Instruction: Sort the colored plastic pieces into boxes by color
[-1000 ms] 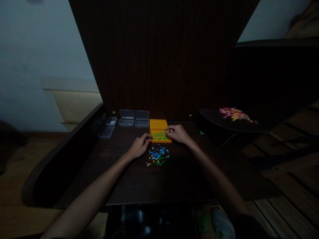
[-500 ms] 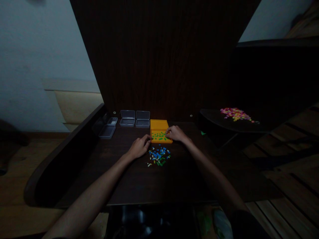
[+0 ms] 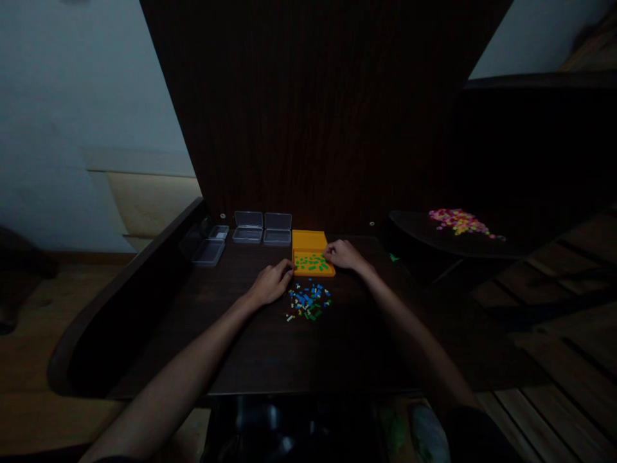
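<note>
Dimly lit, a dark wooden desk (image 3: pixel 260 360) stood against 1 tall dark panel (image 3: pixel 318 116), with a pale wall (image 3: pixel 91 96) toward 10 o'clock and wooden floor (image 3: pixel 33 366) toward 8 o'clock. On the desk lay 1 yellow box (image 3: pixel 310 240), lid raised, its green pieces (image 3: pixel 311 262) too small to count surely. At its 6 o'clock spread 1 loose pile (image 3: pixel 308 299) of mostly blue, white and green pieces; 2 open clear boxes (image 3: pixel 247 235) stood toward 10 o'clock. Well apart toward 3 o'clock, a shelf (image 3: pixel 424 235) bore 1 pink-and-yellow heap (image 3: pixel 460 222). The left hand (image 3: pixel 270 284) touched the box's edge at 8 o'clock, fingers curled; the right hand (image 3: pixel 344 254) was at 3 o'clock, thumb and fingertips close together. Whether either gripped a piece, I could not tell.
</note>
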{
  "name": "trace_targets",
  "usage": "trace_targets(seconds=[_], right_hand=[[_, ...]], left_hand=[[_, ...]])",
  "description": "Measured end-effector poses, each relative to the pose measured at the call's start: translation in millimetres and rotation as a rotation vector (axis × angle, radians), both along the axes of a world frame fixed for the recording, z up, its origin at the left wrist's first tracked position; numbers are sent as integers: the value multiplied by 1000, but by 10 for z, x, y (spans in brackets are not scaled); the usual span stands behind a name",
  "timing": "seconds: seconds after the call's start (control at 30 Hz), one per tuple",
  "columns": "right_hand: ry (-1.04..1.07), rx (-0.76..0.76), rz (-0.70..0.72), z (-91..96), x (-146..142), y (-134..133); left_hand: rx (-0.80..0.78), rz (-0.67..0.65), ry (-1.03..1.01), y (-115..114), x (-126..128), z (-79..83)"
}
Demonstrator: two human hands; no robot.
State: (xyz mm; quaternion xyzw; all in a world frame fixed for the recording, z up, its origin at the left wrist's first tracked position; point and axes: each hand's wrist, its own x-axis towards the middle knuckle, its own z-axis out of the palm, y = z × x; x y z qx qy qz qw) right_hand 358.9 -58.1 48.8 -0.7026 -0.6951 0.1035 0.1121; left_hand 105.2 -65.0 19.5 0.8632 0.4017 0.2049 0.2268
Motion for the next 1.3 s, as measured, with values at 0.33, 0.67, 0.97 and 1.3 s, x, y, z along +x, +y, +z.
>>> trace_targets(seconds=[0.33,0.67,0.97,1.3], right_hand=[[-20,-24,96,-23,-19,-87],[-12,-7,109,-46,92,-99],[-51,0,145,-43,66,-157],[-20,-17,168,16,48,-206]], left_hand=[[-11,1,8,10,-3,-3],[-3,-2,9,20,-9,-26],[-4,-8,22,11,-3,-6],[-8,-7,13,22,-5,-21]])
